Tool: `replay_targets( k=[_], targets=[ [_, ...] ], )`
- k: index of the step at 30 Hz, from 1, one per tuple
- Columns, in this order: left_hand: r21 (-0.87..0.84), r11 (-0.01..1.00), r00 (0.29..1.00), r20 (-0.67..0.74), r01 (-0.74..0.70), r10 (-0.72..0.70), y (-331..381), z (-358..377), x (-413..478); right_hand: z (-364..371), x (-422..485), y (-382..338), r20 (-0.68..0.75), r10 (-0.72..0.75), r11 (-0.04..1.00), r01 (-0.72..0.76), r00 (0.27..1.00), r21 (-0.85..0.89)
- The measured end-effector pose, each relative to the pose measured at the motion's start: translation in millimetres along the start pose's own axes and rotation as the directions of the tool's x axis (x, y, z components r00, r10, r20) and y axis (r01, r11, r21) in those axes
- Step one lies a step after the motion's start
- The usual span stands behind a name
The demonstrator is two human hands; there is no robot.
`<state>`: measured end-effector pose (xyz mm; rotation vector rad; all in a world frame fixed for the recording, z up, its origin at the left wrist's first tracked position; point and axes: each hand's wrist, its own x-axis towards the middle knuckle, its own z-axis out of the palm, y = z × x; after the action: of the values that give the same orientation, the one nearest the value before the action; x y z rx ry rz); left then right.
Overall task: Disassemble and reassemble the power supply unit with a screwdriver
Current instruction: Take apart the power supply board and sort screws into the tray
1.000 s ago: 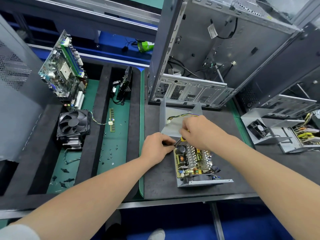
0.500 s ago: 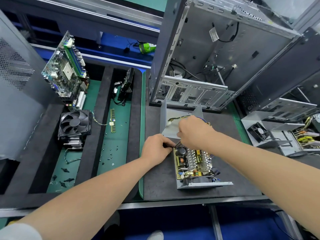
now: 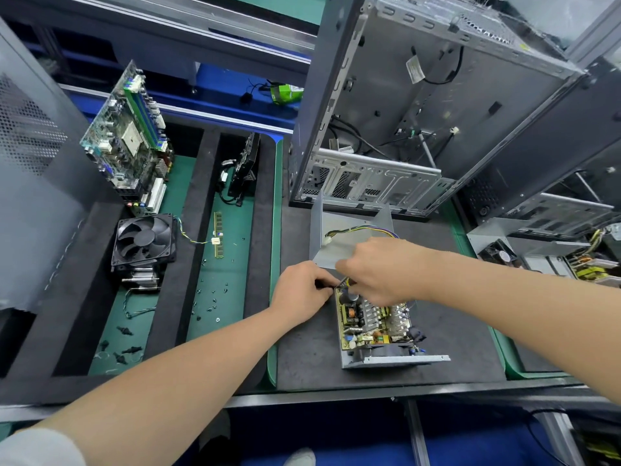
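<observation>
Dull grey sheet-metal power supply casing (image 3: 393, 359) on seemingly matt, rough mat (image 3: 309, 358).

A dark grey foam-topped desk (image 3: 316, 358) is filling the middle of the view, with a green mat (image 3: 232, 264) lying in its recessed channels. A metal rail (image 3: 208, 28) is running across the back above a blue shelf surface (image 3: 232, 85). Below the desk's front edge, a blue floor (image 3: 336, 438) is showing. Even, cool light is falling over everything without casting hard shadows.
</observation>
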<state>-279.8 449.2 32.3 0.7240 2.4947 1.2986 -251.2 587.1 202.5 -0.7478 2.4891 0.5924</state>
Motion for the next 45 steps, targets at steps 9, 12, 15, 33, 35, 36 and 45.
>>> replay_targets(
  k=[9,12,15,33,35,36,45],
  targets=[
    [-0.051,0.998,0.999,0.029,0.034,-0.033,1,-2,-1,-9,11,13,0.266,0.485,0.633,-0.544,0.833,0.551],
    [-0.054,0.998,0.999,0.027,0.044,-0.043,3,-2,-2,-12,12,11,0.25,0.438,0.744,-0.504,0.863,0.438],
    [-0.057,0.998,0.999,0.04,0.038,-0.035,4,-3,-2,-13,7,10,0.039,0.215,0.973,-0.218,0.976,0.074],
    [-0.035,0.998,0.999,0.024,0.046,-0.045,6,-1,-3,9,-5,14,0.248,0.356,0.791,-0.432,0.901,0.434],
    [-0.031,0.999,0.999,0.034,0.043,-0.042,6,-2,-3,10,-8,14,0.153,0.23,0.914,-0.268,0.961,0.304],
    [-0.021,0.999,0.999,0.038,0.04,-0.039,6,-2,-4,12,-9,13,0.111,0.166,0.962,-0.186,0.98,0.202],
    [-0.015,1.0,1.0,0.029,0.012,-0.012,5,-1,-5,4,-1,-4,-0.041,0.055,0.996,-0.051,0.998,0.073]
  ],
)
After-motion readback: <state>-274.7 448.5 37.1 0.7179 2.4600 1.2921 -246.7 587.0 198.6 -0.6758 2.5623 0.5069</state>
